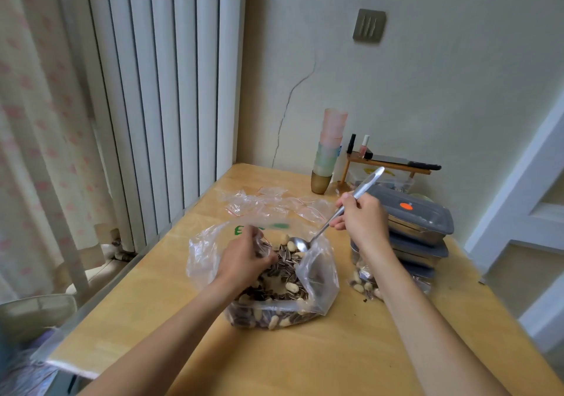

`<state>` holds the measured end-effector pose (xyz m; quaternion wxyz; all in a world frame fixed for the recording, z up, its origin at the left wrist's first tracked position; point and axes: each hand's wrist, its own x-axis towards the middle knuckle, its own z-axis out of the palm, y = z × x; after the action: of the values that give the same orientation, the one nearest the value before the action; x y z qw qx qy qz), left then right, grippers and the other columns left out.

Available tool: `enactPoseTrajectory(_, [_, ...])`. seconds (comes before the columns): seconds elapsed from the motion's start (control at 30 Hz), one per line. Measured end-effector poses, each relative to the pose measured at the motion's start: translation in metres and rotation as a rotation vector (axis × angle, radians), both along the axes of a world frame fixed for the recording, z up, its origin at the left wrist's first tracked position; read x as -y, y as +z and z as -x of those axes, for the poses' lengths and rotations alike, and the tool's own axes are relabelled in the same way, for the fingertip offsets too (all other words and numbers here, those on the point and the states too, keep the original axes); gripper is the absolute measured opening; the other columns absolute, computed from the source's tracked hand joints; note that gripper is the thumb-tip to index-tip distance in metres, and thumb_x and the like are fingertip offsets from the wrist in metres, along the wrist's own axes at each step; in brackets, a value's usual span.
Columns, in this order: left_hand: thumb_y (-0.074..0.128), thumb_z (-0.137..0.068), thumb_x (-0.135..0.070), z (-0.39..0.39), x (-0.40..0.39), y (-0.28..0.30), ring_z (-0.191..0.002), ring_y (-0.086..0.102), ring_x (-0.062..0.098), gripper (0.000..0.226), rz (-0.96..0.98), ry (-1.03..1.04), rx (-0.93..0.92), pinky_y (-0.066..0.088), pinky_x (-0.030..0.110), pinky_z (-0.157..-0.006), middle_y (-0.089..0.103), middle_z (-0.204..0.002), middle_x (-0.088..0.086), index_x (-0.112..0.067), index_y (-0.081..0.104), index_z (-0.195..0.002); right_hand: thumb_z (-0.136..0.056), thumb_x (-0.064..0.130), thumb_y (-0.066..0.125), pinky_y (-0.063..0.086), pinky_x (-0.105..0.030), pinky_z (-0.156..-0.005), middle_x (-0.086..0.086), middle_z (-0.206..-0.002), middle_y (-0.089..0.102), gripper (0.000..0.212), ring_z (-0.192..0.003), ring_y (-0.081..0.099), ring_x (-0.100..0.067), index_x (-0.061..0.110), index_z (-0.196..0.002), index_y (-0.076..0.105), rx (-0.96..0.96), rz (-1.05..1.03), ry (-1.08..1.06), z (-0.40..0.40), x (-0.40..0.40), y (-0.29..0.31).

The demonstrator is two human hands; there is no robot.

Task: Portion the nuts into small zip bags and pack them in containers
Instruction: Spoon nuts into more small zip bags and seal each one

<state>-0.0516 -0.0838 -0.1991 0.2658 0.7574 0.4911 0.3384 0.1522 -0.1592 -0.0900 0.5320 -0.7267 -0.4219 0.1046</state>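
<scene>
A large clear plastic bag [320, 276] full of sunflower seeds and peanuts [283, 288] lies open on the wooden table [183, 288]. My left hand [244, 258] is inside the bag's mouth and holds a small zip bag [262, 244] partly filled with seeds. My right hand [360, 217] grips the handle of a metal spoon [323, 230], whose bowl sits over the nuts beside the small bag. A filled zip bag [364, 282] lies to the right, partly hidden by my right forearm. Stacked metal containers with grey lids [421, 221] stand behind it.
Several empty small zip bags [268, 203] lie at the back of the table. A stack of coloured cups [329, 151] and a small wooden rack [393, 163] with bottles stand by the wall. A radiator [158, 90] runs along the table's left side.
</scene>
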Motion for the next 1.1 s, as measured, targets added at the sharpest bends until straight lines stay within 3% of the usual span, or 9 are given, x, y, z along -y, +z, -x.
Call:
enactPoseTrajectory(0.2, [0.085, -0.077, -0.037, -0.007, 0.003, 0.001, -0.085, 0.060, 0.019, 0.056, -0.079, -0.079, -0.161, 0.043, 0.035, -0.068, 0.064, -0.094, -0.007, -0.022, 0.046, -0.114, -0.107, 0.025, 0.047, 0.061, -0.030, -0.066, -0.004, -0.063, 0.074, 0.028, -0.056, 0.072, -0.014, 0.013, -0.091, 0.067, 0.015, -0.031, 0.044, 0.010, -0.002, 0.007])
enactPoseTrajectory(0.4, [0.080, -0.077, -0.029, -0.013, 0.007, 0.002, -0.089, 0.064, 0.023, 0.055, -0.185, -0.186, -0.276, 0.037, 0.035, -0.071, 0.065, -0.090, -0.009, -0.023, 0.044, -0.118, -0.107, 0.023, 0.048, 0.048, -0.011, -0.048, -0.006, -0.076, 0.072, 0.028, -0.050, 0.068, -0.005, 0.010, -0.092, 0.068, 0.247, 0.046, 0.132, 0.021, -0.007, 0.020])
enactPoseTrajectory(0.53, [0.084, -0.076, -0.035, -0.013, 0.010, 0.007, -0.083, 0.063, 0.018, 0.060, -0.166, -0.227, -0.255, 0.038, 0.033, -0.069, 0.059, -0.083, -0.015, -0.024, 0.043, -0.118, -0.107, 0.023, 0.048, 0.050, -0.010, -0.053, -0.006, -0.073, 0.071, 0.031, -0.049, 0.067, -0.003, 0.008, -0.089, 0.068, 0.358, 0.030, 0.175, 0.027, -0.008, 0.024])
enactPoseTrajectory(0.73, [0.084, -0.075, -0.034, -0.014, 0.009, 0.001, -0.083, 0.062, 0.019, 0.061, -0.158, -0.269, -0.260, 0.045, 0.036, -0.067, 0.064, -0.089, -0.009, -0.024, 0.042, -0.118, -0.107, 0.023, 0.050, 0.063, -0.037, -0.070, 0.001, -0.069, 0.069, 0.030, -0.052, 0.069, -0.007, 0.009, -0.088, 0.069, 0.417, 0.044, 0.285, 0.032, -0.006, 0.027])
enactPoseTrajectory(0.8, [0.085, -0.074, -0.042, -0.016, 0.010, 0.001, -0.079, 0.062, 0.016, 0.063, -0.148, -0.262, -0.229, 0.052, 0.038, -0.068, 0.065, -0.088, -0.007, -0.024, 0.042, -0.116, -0.107, 0.022, 0.048, 0.062, -0.040, -0.070, -0.002, -0.071, 0.069, 0.031, -0.053, 0.069, -0.007, 0.007, -0.088, 0.068, 0.440, 0.020, 0.244, 0.032, -0.008, 0.028])
enactPoseTrajectory(0.93, [0.082, -0.081, -0.037, -0.017, 0.012, 0.006, -0.077, 0.061, 0.010, 0.052, -0.047, -0.176, -0.048, 0.054, 0.034, -0.069, 0.064, -0.087, -0.008, -0.021, 0.045, -0.113, -0.106, 0.027, 0.046, 0.057, -0.045, -0.071, -0.006, -0.075, 0.068, 0.037, -0.066, 0.069, -0.023, 0.006, -0.084, 0.067, 0.495, -0.110, 0.177, 0.033, -0.014, 0.023])
enactPoseTrajectory(1.0, [0.084, -0.080, -0.039, -0.016, 0.014, 0.008, -0.076, 0.062, 0.008, 0.052, 0.007, -0.114, 0.041, 0.051, 0.031, -0.065, 0.064, -0.085, -0.009, -0.021, 0.046, -0.111, -0.106, 0.026, 0.046, 0.055, -0.044, -0.071, -0.005, -0.073, 0.066, 0.037, -0.068, 0.068, -0.023, 0.006, -0.084, 0.068, 0.532, -0.179, 0.176, 0.036, -0.013, 0.019])
enactPoseTrajectory(1.1, [0.085, -0.078, -0.041, -0.017, 0.016, 0.009, -0.078, 0.065, 0.013, 0.055, 0.052, -0.070, 0.111, 0.054, 0.037, -0.069, 0.067, -0.084, -0.005, -0.019, 0.046, -0.110, -0.106, 0.021, 0.047, 0.053, -0.042, -0.071, -0.003, -0.081, 0.065, 0.032, -0.071, 0.067, -0.022, 0.005, -0.087, 0.067, 0.571, -0.262, 0.222, 0.040, -0.010, 0.017])
